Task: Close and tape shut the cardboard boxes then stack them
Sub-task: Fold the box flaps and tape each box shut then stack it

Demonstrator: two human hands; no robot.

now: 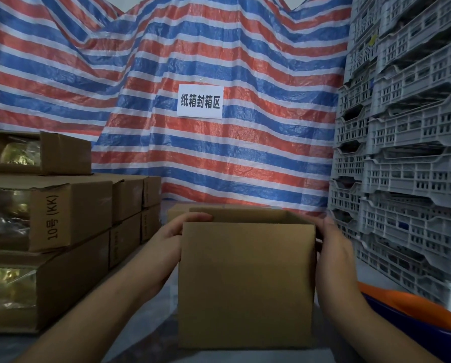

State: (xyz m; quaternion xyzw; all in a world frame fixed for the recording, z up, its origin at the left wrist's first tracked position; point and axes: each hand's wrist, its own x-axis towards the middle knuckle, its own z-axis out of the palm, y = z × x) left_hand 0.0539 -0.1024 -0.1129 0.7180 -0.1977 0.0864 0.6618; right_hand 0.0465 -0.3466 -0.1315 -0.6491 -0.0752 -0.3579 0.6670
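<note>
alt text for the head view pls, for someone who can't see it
A person's left hand and right hand hold the sides of an open cardboard box. Stacked boxes stand to the left and grey crates to the right. A striped tarp with a white sign hangs behind.

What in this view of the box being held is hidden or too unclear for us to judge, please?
Head view only:
- Inside of the open cardboard box: hidden by its near wall, so contents unknown.
- Left hand and right hand: fingers partly behind the box sides.
- Stacked boxes: cut off by the left edge.
- Orange and blue object: cut off at the lower right corner.
- Grey crates: contents too dark.
</note>
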